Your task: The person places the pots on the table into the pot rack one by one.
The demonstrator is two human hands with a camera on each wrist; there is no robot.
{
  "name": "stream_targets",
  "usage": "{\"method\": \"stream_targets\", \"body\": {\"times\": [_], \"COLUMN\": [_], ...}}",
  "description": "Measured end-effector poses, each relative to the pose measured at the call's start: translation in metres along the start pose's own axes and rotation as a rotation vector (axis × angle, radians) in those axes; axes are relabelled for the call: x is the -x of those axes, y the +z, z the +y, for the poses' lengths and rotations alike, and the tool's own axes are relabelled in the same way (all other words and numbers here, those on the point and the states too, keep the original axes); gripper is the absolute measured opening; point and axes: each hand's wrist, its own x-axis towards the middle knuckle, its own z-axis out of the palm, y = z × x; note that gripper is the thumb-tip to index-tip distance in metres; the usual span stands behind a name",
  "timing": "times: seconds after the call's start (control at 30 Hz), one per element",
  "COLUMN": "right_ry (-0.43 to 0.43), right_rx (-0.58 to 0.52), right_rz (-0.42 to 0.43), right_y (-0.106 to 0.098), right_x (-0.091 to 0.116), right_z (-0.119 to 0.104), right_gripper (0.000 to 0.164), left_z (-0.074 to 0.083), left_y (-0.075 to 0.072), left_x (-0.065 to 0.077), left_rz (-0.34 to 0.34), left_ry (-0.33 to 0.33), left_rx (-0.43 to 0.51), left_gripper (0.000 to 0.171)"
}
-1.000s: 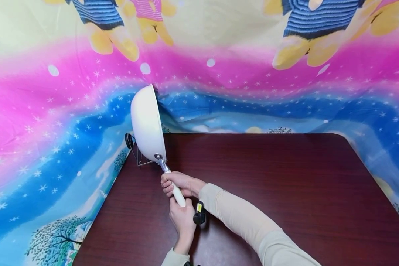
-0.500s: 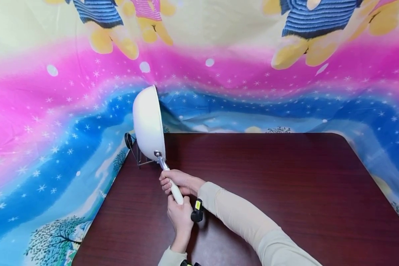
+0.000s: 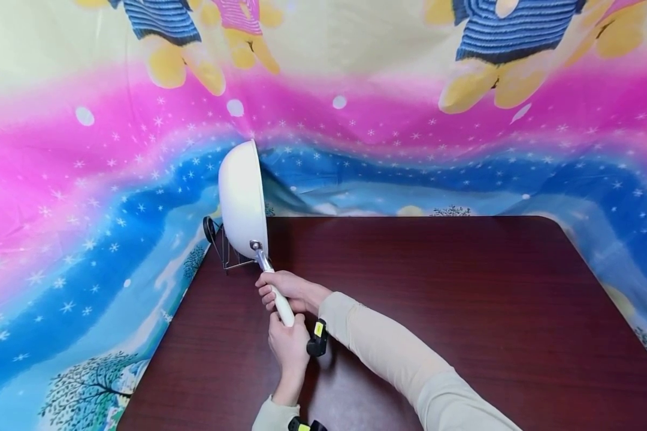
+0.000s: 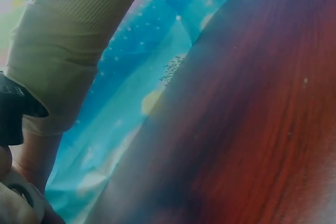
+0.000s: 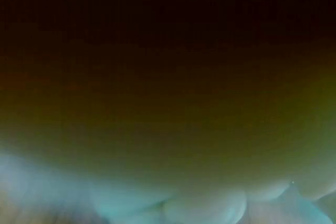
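Note:
A deep white wok stands on edge at the back left, its rounded outside facing left and its inside turned out of sight. It stands over a small wire rack; whether its weight rests there I cannot tell. My right hand grips the white handle below its metal neck. Lower down, my left hand holds the handle's end, thumb along it. In the left wrist view only part of a hand and the handle end show at the lower left. The right wrist view is mostly dark and blurred.
The dark red-brown table stretches to the right of the hands. A patterned cloth hangs behind and to the left of it. A black round part sits at the rack's left end, by the table's back left corner.
The wok has tipped slightly to the right, its rim now more upright. Both hands have moved a little up and left with the handle. The rack stays in place.

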Motion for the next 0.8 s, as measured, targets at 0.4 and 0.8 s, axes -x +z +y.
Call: {"method": "stream_targets", "body": {"times": [0.4,0.8], "right_ry": [-0.026,-0.055], "right_rx": [0.016,0.082], "right_rz": [0.064,0.135], "right_y": [0.0,0.0], "right_x": [-0.006,-0.01], "right_z": [-0.004,-0.003], "right_gripper": [0.013,0.012], "left_z": [0.007,0.008], "left_y": [-0.001,-0.002], "left_x": [-0.007,-0.015], "left_rz": [-0.062,-0.172], "left_ry": [-0.073,-0.175], "left_rx": [0.015,0.132], "left_gripper": [0.017,0.018]}}
